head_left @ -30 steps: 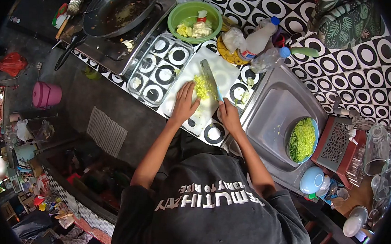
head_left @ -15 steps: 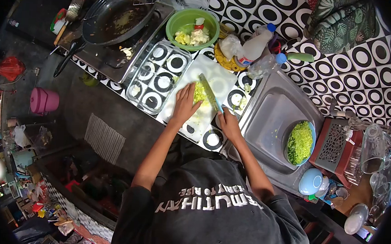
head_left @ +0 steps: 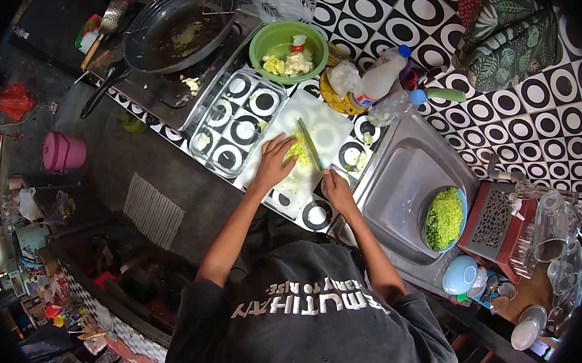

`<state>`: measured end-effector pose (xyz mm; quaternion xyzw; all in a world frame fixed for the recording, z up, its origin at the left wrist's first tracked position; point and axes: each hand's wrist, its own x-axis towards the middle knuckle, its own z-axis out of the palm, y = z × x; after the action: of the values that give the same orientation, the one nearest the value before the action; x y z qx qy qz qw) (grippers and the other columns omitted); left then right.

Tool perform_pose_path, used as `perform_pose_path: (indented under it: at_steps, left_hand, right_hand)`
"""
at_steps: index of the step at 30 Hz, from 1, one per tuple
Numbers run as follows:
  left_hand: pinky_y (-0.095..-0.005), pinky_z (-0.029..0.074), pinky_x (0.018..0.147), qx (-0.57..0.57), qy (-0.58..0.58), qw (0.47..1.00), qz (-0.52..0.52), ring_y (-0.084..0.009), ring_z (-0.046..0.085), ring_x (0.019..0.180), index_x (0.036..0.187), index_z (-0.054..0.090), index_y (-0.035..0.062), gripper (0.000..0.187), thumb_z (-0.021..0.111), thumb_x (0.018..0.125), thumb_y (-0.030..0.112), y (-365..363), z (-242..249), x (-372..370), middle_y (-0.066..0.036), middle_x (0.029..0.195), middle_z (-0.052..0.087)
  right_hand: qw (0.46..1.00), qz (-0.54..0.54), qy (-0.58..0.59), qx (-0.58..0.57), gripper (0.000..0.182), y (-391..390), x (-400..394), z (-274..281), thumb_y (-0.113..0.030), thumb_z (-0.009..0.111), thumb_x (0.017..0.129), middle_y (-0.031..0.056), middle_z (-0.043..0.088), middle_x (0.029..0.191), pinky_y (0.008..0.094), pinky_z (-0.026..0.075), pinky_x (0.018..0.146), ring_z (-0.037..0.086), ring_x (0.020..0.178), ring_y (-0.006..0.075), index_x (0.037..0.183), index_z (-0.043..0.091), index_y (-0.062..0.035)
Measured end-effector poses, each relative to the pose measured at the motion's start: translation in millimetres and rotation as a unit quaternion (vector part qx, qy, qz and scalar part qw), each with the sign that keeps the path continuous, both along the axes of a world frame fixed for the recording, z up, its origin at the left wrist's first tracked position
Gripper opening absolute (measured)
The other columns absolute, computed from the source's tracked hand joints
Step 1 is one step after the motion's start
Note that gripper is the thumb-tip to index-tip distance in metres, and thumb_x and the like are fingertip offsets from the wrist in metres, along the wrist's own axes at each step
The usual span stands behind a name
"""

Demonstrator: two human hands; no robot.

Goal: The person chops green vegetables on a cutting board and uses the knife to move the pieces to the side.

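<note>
Since a second ago the knife [head_left: 310,144] has swung in closer to the left hand [head_left: 273,161], and the green pile looks more bunched up under the fingers.

Right hand [head_left: 337,189] is closed around the knife handle, blade angled up and away across the white cutting board [head_left: 322,124]. Left hand lies flat-ish on the board, fingers together and pressed onto the chopped greens [head_left: 299,150], which sit mid-board on the patterned worktop [head_left: 318,214], between the glass baking dish [head_left: 238,110] and the steel sink [head_left: 398,189].

Handling-wise (just my read): the greens look light, soft and loose, so they'd scatter easily; best held by pressing down from above with bunched fingertips. They're pale yellow-green, finely cut, a small heap. The knife seems stiff and sharp, so handle only.

Over in the sink there's a blue bowl [head_left: 463,206] full of the same stuff already chopped, and a green bowl [head_left: 267,33] of pale chunks sits behind the board.
</note>
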<state>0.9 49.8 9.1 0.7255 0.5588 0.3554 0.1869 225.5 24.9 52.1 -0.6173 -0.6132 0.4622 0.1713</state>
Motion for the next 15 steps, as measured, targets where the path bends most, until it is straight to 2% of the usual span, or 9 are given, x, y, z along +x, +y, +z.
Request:
perform_pose_path:
  at_steps: [4, 7, 10, 15]
  left_hand:
    - [-0.0427, 0.032, 0.106, -0.007, -0.047, 0.999, 0.021, -0.0281, 0.049, 0.128, 0.123, 0.061, 0.0065, 0.038, 0.067, 0.087, 0.020, -1, -2, -2, -0.012, 0.127, 0.061]
    - [-0.0419, 0.033, 0.106, 0.002, -0.036, 0.999, 0.016, -0.0275, 0.050, 0.128, 0.119, 0.063, 0.0067, 0.033, 0.067, 0.088, 0.018, 0, -5, -1, -0.011, 0.124, 0.063]
    - [-0.0417, 0.034, 0.105, 0.011, -0.030, 0.999, 0.014, -0.0273, 0.051, 0.127, 0.114, 0.066, 0.0064, 0.027, 0.066, 0.089, 0.015, 0, -5, 1, -0.009, 0.121, 0.065]
    - [-0.0419, 0.036, 0.103, 0.030, -0.005, 0.999, 0.017, -0.0273, 0.053, 0.125, 0.109, 0.068, 0.0051, 0.022, 0.065, 0.089, 0.012, -1, -6, 1, -0.008, 0.117, 0.067]
  right_hand:
    - [0.998, 0.015, 0.051, -0.035, 0.045, -9, 1, 2, -0.035, 0.041, 0.103, 0.0247, 0.061, 0.071, 0.0450, 0.047, 0.069, 0.062, 0.070, 0.0415, 0.095, 0.059, 0.0057]
    - [0.998, 0.027, 0.040, -0.035, 0.044, -11, 0, 17, -0.033, 0.042, 0.103, 0.0248, 0.060, 0.069, 0.0453, 0.047, 0.067, 0.061, 0.068, 0.0421, 0.092, 0.058, 0.0063]
    - [0.999, 0.039, -0.007, 0.013, 0.043, -8, -7, 27, -0.032, 0.042, 0.103, 0.0254, 0.061, 0.070, 0.0462, 0.047, 0.066, 0.062, 0.068, 0.0423, 0.091, 0.058, 0.0066]
    - [0.998, 0.032, -0.049, 0.015, 0.047, -1, -23, 16, -0.035, 0.038, 0.103, 0.0283, 0.062, 0.073, 0.0497, 0.048, 0.070, 0.063, 0.074, 0.0452, 0.094, 0.059, 0.0063]
